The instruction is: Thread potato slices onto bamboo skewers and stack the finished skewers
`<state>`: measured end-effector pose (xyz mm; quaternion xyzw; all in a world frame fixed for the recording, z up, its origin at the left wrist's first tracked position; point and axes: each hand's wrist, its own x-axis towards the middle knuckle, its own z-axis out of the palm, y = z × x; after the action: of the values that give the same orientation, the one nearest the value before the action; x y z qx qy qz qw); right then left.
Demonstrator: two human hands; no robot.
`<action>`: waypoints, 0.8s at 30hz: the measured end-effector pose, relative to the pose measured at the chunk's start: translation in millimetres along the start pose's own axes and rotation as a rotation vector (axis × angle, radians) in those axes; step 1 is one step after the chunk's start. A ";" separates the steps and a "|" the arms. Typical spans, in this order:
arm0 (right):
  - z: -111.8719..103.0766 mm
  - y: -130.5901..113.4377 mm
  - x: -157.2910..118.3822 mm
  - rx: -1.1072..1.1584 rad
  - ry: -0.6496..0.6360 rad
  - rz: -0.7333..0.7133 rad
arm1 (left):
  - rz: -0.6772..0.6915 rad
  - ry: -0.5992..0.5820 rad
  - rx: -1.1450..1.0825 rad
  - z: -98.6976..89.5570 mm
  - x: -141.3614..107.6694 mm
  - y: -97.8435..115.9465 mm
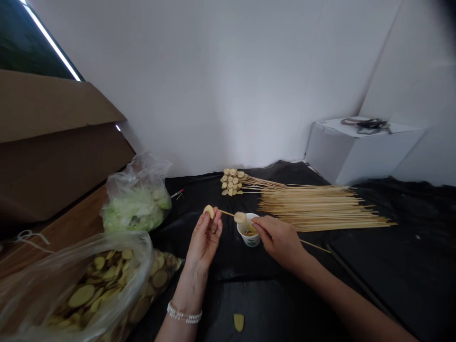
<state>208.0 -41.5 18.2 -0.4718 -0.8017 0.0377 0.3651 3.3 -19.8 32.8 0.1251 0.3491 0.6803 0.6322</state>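
Far left, a brown cardboard box [53,142] stands with its flap angled out above a wooden ledge [67,232]. In the foreground we note a clear plastic bag of potato slices [103,285], and just behind it a second bag of chopped pale green leaves [137,209].

The left hand [204,240], a beaded bracelet [184,313] at its wrist, is raised with its fingers partly closed, pinching a pale potato slice [209,211] at the tip of a bamboo skewer [226,213]. A second slice [240,217] sits farther along the same skewer, directly above a small paper cup [251,240] of yellowish liquid. We see the right hand [278,240] closed on the skewer just beside that slice, with the skewer's bare end running out past the hand.

Beyond the hands, on the black-sheeted desk [388,285], a cluster of threaded slices [231,182] lies at the left end of a long bundle of skewers [320,206]. One loose slice [238,322] lies on the sheet nearer us. Far right, a white box [356,156] carries a dark cable [366,125].
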 end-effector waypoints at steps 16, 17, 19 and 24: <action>-0.3 -2.4 -2.6 -0.166 -0.003 -0.071 | 0.063 0.031 -0.036 -1.1 2.8 3.2; -0.3 -2.4 -2.6 -0.171 -0.006 -0.071 | 0.069 0.035 -0.037 -0.9 2.8 3.3; -0.2 -2.3 -2.5 -0.177 -0.009 -0.069 | 0.075 0.037 -0.037 -0.6 2.9 3.3; -0.2 -2.3 -2.3 -0.189 -0.014 -0.075 | 0.079 0.027 -0.025 -0.6 2.6 2.5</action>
<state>207.1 -44.6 18.0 -0.4736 -0.8213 -0.0485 0.3143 0.5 -17.4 33.2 0.1217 0.3439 0.7106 0.6016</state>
